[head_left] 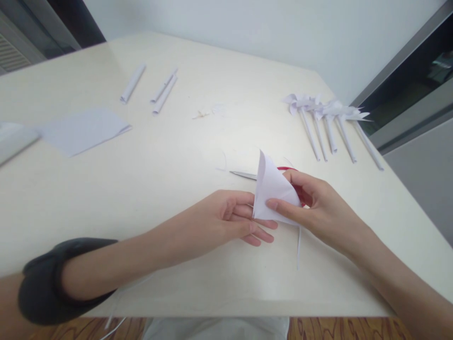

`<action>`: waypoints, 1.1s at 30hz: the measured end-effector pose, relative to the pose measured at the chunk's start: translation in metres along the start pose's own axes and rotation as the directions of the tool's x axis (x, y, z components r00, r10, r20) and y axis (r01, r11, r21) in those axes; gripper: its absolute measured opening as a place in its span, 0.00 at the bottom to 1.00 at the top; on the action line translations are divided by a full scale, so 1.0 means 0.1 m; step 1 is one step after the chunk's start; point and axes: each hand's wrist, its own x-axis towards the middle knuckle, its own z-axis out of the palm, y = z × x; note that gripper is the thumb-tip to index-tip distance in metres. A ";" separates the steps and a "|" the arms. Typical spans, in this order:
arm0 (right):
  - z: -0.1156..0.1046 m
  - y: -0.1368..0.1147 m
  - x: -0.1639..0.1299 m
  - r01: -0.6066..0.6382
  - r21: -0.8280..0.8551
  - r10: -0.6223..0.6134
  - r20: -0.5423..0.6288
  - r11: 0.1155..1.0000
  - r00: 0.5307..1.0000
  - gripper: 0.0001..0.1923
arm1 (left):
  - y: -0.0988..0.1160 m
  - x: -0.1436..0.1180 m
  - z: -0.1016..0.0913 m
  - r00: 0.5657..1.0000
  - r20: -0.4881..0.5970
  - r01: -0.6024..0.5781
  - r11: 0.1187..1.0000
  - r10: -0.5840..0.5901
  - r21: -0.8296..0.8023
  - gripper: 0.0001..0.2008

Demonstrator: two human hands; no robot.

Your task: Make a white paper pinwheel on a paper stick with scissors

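A folded triangle of white paper (271, 189) stands between my two hands near the table's front. My right hand (318, 208) pinches it with thumb and fingers from the right. The fingertips of my left hand (233, 219) touch its lower left edge. Behind the paper lie red-handled scissors (244, 175), blade pointing left, the handle mostly hidden by paper and hand. A thin paper strip (299, 245) lies below my right hand.
Several finished paper pinwheels on rolled sticks (329, 125) lie at the back right. Three rolled paper tubes (155, 87) and a folded sheet (83, 130) lie at the back left. Small paper scraps (208, 112) are mid-table. The cream table (141, 189) ends at its front edge below my arms.
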 end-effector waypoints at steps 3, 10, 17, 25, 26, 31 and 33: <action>0.00 -0.02 -0.02 0.007 -0.023 -0.007 -0.014 1.000 1.000 0.08 | 0.01 -0.01 0.01 1.000 0.000 0.003 1.000 -0.003 -0.006 0.15; 0.03 -0.04 -0.02 0.026 -0.143 -0.033 -0.047 0.989 0.998 0.05 | 0.04 -0.02 0.03 1.000 -0.028 0.006 1.000 -0.006 -0.007 0.14; 0.06 -0.06 -0.02 0.035 -0.159 -0.045 -0.055 0.987 0.998 0.04 | 0.02 -0.01 0.03 0.999 -0.045 -0.003 0.999 0.004 0.035 0.12; -0.01 -0.05 0.01 -0.027 0.053 0.021 0.107 0.998 0.994 0.06 | -0.07 -0.03 0.03 0.993 -0.076 -0.089 0.996 0.090 0.024 0.14; -0.02 -0.05 0.02 -0.037 0.075 0.028 0.127 0.997 0.992 0.07 | -0.07 -0.03 0.04 0.991 -0.081 -0.101 0.994 0.104 0.032 0.14; -0.03 -0.04 0.01 -0.129 0.151 0.104 0.160 0.980 0.982 0.05 | -0.04 -0.04 0.06 0.984 -0.097 -0.141 0.988 0.146 0.064 0.13; -0.02 -0.04 0.00 -0.142 0.172 0.118 0.142 0.975 0.983 0.05 | -0.01 -0.04 0.06 0.983 -0.114 -0.138 0.988 0.145 0.064 0.13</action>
